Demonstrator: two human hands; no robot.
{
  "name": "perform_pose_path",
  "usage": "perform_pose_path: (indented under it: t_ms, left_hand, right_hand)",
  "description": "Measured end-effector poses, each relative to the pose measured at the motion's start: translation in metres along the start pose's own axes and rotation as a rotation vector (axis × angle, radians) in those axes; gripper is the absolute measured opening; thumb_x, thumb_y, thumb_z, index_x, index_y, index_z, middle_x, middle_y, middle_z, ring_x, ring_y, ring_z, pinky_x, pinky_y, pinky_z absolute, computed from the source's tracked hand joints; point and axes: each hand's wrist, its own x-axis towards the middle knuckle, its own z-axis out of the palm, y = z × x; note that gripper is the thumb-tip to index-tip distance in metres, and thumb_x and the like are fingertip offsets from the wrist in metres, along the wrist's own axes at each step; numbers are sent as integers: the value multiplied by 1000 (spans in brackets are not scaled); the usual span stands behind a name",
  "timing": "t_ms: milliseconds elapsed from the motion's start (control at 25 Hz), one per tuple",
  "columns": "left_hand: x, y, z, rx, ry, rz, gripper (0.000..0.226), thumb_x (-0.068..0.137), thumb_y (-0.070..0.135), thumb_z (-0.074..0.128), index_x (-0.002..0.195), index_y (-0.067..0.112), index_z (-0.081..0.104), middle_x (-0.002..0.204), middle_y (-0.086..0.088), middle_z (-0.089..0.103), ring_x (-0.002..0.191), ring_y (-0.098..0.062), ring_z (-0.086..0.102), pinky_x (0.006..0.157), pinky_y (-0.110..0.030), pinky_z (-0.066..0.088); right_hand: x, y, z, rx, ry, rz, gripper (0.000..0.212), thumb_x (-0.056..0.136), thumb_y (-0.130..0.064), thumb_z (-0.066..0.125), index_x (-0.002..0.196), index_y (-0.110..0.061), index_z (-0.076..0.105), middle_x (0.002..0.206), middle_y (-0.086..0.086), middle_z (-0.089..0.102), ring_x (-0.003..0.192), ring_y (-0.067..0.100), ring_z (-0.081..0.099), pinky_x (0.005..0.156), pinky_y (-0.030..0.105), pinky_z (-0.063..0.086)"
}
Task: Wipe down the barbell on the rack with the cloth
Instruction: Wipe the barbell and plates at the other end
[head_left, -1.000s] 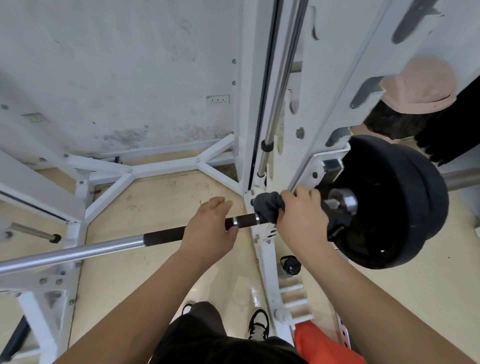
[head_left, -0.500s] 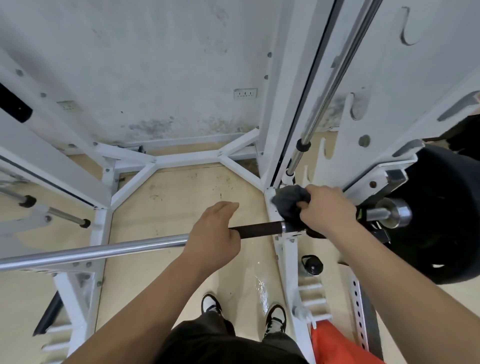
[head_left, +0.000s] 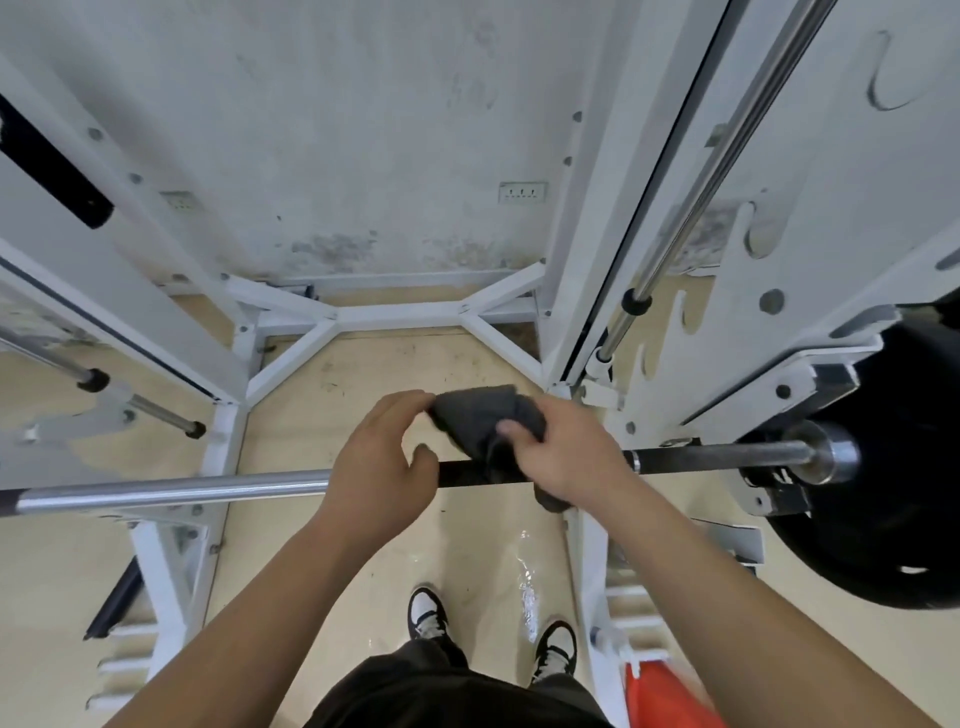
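Note:
The barbell (head_left: 171, 491) runs across the view on the white rack (head_left: 582, 525), chrome at the left and dark along the grip. A dark grey cloth (head_left: 480, 415) is draped over the dark section near the middle. My right hand (head_left: 566, 452) grips the cloth around the bar. My left hand (head_left: 379, 460) sits just left of it, fingertips pinching the cloth's upper left edge, thumb by the bar. The bar's right end carries a black weight plate (head_left: 893, 514).
White rack uprights and floor braces (head_left: 395, 314) stand ahead against a stained wall. A chrome guide rod (head_left: 691, 187) slants up at the right. An orange object (head_left: 665, 696) lies by the rack foot. My shoes (head_left: 428, 613) stand on a glossy beige floor.
My right hand slid the cloth left along the bar, away from the rack upright. My left hand let go of the bar and took the cloth's edge. The view shifted left.

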Motion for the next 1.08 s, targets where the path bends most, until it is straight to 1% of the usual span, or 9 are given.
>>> perform_pose_path:
  t_ms: [80,200,360,440,560,680,800,960,1080]
  left_hand:
    - [-5,30,10,-169,-36,91,51,91,13,72,137,29,59,131,24,60,118,8,54,105,-26,49]
    - [-16,82,34,-603,-298,82,66,92,11,76,136,49,45,123,40,63,120,14,57,98,-15,51]
    - [-15,112,81,-530,-172,52,79,80,24,87,146,39,46,136,20,62,127,1,58,107,-30,50]
    - [-20,128,102,-473,-133,79,63,81,13,80,132,38,53,121,18,68,112,0,65,96,-31,56]
    - [-41,151,135,-281,-233,132,61,77,16,72,124,42,43,101,18,67,91,-5,68,74,-26,56]
    - [-45,175,166,-70,-261,394,58,79,22,71,133,32,49,121,7,60,102,-16,66,81,-31,55]
    - [-30,220,199,181,-137,708,62,81,23,73,139,21,52,146,-4,41,110,-25,60,77,-38,58]
    - [-12,242,250,684,-348,773,76,97,36,58,160,16,22,168,-3,6,117,-32,46,79,-43,53]
    - [-3,237,249,740,-476,760,69,99,35,52,160,18,24,169,7,9,110,-31,49,76,-40,50]
  right_hand:
    - [-8,1,-30,283,-26,130,26,89,-43,66,84,-18,69,82,2,73,83,21,69,77,38,56]
    - [-28,6,-54,574,-50,189,22,88,-41,70,91,-19,73,88,3,78,87,21,75,82,41,61]
    - [-60,33,-88,917,-217,260,32,97,-35,54,114,-15,72,110,7,77,105,21,72,90,46,60]
    - [-74,57,-109,597,-59,205,46,95,-48,49,103,-10,74,99,7,77,94,20,72,84,46,61]
    - [-105,101,-150,-71,517,-74,41,94,-45,54,71,-13,65,68,-2,62,68,13,59,65,36,51]
    - [-129,141,-189,-369,961,-248,20,90,-31,64,103,-19,74,97,2,65,91,25,59,78,43,48]
    - [-129,182,-207,-519,948,18,55,84,-35,69,134,-16,58,123,8,59,112,35,52,86,48,49]
    - [-120,220,-202,-453,962,33,37,84,-26,73,119,-14,69,120,4,63,112,31,54,72,43,56]
    - [-118,233,-198,-414,1045,-59,30,86,-27,70,115,-19,72,120,0,65,106,26,60,71,39,54]
